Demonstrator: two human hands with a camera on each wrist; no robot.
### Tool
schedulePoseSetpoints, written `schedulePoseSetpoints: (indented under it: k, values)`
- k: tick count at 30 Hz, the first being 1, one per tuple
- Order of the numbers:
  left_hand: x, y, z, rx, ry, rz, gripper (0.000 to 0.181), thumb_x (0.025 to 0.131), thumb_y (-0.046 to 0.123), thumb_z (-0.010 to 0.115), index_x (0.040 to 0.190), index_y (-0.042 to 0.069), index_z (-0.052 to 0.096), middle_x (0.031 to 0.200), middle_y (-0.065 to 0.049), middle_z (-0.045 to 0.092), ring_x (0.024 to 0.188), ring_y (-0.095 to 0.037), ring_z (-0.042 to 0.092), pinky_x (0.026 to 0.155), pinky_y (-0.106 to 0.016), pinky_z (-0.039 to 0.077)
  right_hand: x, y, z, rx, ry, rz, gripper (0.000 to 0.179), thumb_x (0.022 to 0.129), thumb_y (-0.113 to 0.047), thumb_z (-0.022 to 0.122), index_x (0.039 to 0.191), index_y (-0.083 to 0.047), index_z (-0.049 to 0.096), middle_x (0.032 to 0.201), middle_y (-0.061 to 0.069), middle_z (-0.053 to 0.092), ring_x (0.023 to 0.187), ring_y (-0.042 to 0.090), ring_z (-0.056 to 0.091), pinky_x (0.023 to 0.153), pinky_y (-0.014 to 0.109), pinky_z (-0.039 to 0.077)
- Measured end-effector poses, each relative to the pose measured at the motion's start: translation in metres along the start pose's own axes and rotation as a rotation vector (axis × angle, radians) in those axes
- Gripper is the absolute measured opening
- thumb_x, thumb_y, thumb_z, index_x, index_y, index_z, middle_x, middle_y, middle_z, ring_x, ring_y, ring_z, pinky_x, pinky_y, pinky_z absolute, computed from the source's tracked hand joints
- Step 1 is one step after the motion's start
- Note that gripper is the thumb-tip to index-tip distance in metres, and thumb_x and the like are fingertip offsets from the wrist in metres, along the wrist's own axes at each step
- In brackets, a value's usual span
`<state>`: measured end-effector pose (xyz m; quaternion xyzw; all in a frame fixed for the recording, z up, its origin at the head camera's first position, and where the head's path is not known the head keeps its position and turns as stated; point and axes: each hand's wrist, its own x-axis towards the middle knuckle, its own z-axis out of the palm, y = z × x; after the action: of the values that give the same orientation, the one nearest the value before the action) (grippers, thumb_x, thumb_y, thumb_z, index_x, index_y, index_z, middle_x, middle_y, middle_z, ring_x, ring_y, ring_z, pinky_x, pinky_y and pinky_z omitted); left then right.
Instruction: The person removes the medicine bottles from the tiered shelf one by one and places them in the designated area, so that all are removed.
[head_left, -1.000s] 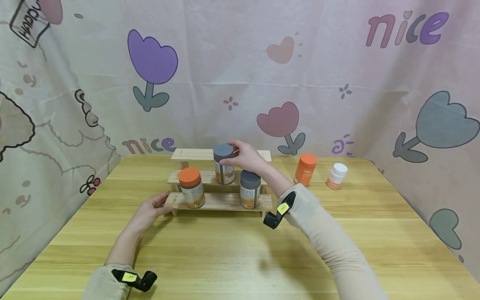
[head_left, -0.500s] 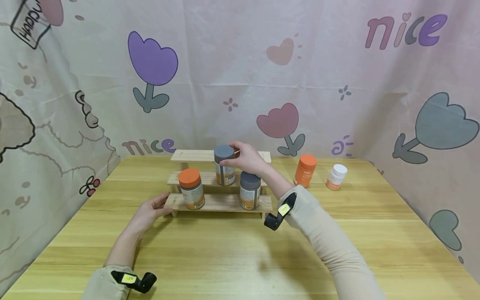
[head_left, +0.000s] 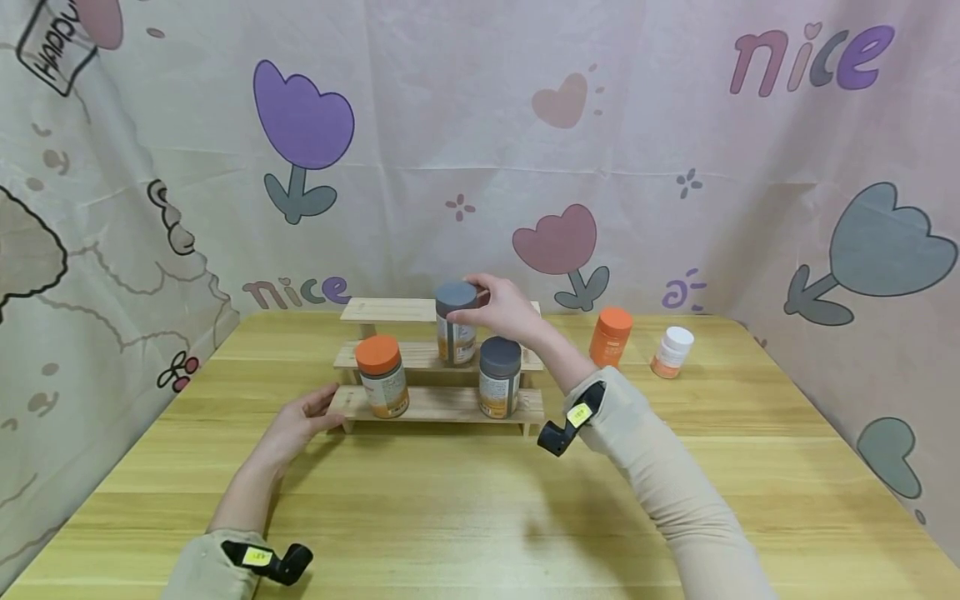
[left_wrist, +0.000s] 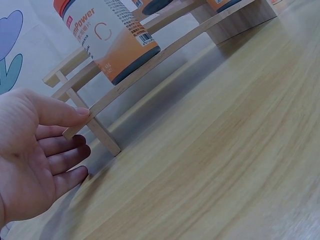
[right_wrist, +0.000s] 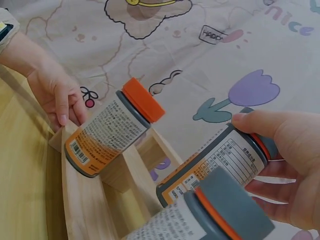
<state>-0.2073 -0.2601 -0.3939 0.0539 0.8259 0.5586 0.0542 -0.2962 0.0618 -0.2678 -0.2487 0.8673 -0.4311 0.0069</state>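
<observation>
A three-tier wooden shelf rack [head_left: 435, 406] stands on the table. My left hand [head_left: 295, 425] holds the left end of its lowest tier, thumb on top and the other fingers loosely bent below. My right hand [head_left: 504, 310] grips a grey-lidded supplement bottle [head_left: 455, 333] near its top, over the middle tier. Whether that bottle's base touches the board I cannot tell. On the lowest tier, an orange-lidded bottle [head_left: 384, 383] stands at the left and another grey-lidded bottle [head_left: 499, 383] at the right. This second grey lid covers part of the held bottle in the right wrist view.
Right of the rack, an orange bottle [head_left: 611, 337] and a smaller white-capped bottle [head_left: 672, 352] stand on the wooden table [head_left: 450, 508]. A patterned cloth [head_left: 450, 125] hangs behind, close to the table's back edge.
My right hand and the grey-lidded bottle in it have shifted a little to the right and slightly up in the head view. The left hand has stayed on the rack's end.
</observation>
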Motion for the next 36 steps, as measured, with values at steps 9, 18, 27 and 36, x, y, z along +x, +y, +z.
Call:
schedulePoseSetpoints:
  k: [9, 18, 27, 36]
  values:
    - [0.0, 0.0, 0.0, -0.004, -0.004, -0.001, 0.073, 0.091, 0.017, 0.06, 0.143, -0.01, 0.017, 0.147, -0.031, 0.015, 0.135, -0.044, 0.016, 0.107, -0.053, 0.021, -0.005, 0.001, -0.018, 0.101, 0.046, 0.008, 0.061, 0.081, -0.027, 0.072, 0.133, -0.007, 0.046, 0.114, 0.007, 0.057, 0.103, 0.02, 0.055, 0.079, 0.034, 0.051]
    - [0.002, -0.001, -0.001, -0.001, -0.008, -0.005, 0.073, 0.091, 0.017, 0.06, 0.144, -0.009, 0.017, 0.147, -0.03, 0.016, 0.135, -0.043, 0.017, 0.107, -0.053, 0.022, -0.013, 0.008, -0.04, 0.105, 0.107, 0.022, 0.058, 0.08, -0.029, 0.073, 0.13, -0.012, 0.05, 0.112, 0.004, 0.057, 0.104, 0.019, 0.054, 0.082, 0.036, 0.048]
    - [0.002, -0.003, -0.001, 0.007, -0.008, 0.004, 0.072, 0.091, 0.018, 0.06, 0.143, -0.01, 0.018, 0.147, -0.03, 0.016, 0.135, -0.043, 0.017, 0.107, -0.052, 0.023, -0.025, 0.017, -0.06, 0.118, 0.167, 0.039, 0.052, 0.08, -0.029, 0.073, 0.125, -0.014, 0.053, 0.113, 0.003, 0.057, 0.104, 0.019, 0.054, 0.084, 0.039, 0.047]
    - [0.002, -0.002, 0.0, 0.011, -0.004, 0.0, 0.073, 0.091, 0.019, 0.061, 0.143, -0.01, 0.019, 0.147, -0.03, 0.017, 0.135, -0.043, 0.018, 0.106, -0.051, 0.023, -0.037, 0.035, -0.078, 0.103, 0.207, 0.037, 0.051, 0.082, -0.026, 0.071, 0.126, -0.008, 0.051, 0.114, 0.009, 0.055, 0.105, 0.024, 0.051, 0.079, 0.037, 0.046]
